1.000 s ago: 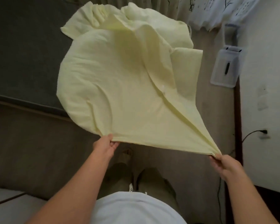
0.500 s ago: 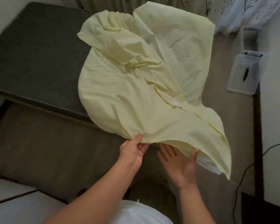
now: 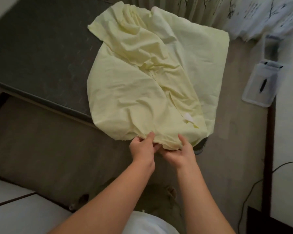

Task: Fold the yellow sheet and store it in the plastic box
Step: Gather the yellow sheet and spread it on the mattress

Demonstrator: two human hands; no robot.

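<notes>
Head view: clear plastic box [image 3: 254,92] sits on the floor at far right by the wall, well apart from the sheet, with a slim dark object [image 3: 262,85] showing in it; whether that lies inside or on the lid cannot be told. Yellow sheet [image 3: 134,98] lies rumpled and loosely doubled over the right end of a dark platform [image 3: 41,48], long axis running away from the person toward the curtain [image 3: 201,10], near hem hanging past the platform's edge. Left grip [image 3: 143,147] and right grip [image 3: 181,152], close together, each pinch that hem, thumb on top; open floor [image 3: 235,124] lies between the sheet's right edge and the box.
</notes>
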